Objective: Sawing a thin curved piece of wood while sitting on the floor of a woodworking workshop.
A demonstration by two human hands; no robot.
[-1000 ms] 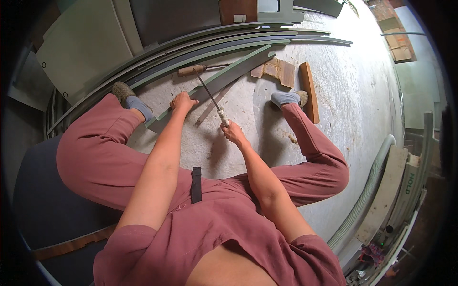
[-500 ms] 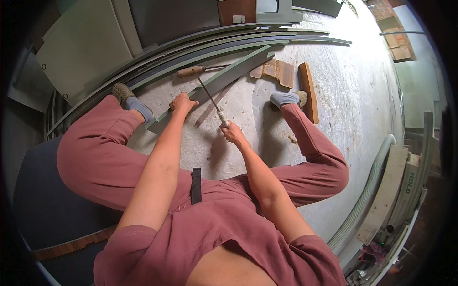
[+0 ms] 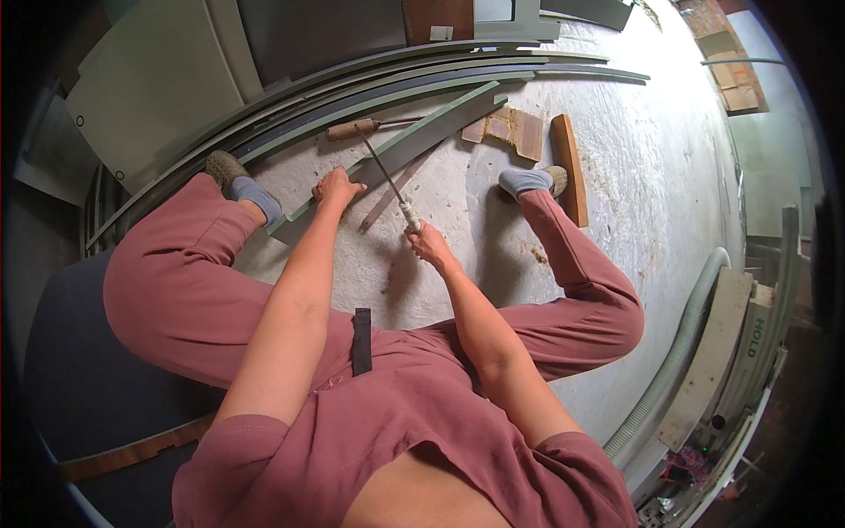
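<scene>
A long grey-green board [image 3: 414,136] rests slantwise on the floor between my feet. My left hand [image 3: 338,188] is closed over its upper edge, fingers wrapped on the near part. In my right hand [image 3: 429,244] is the white-wrapped handle of a long, thin metal file [image 3: 385,169]. The file's shaft slants up and left across the board's edge, its tip just beyond it. A tool with a wooden handle [image 3: 352,130] and a metal shaft lies behind the board. Under the board a narrow flat strip [image 3: 384,207] sticks out toward me.
Several long green and dark strips [image 3: 422,74] lie behind the board. Brown wood scraps [image 3: 518,134] and a wooden block [image 3: 570,172] are beside my right foot. To the right are a ribbed hose [image 3: 673,365] and pale boards [image 3: 717,361]. Large panels [image 3: 163,106] lean at the far left.
</scene>
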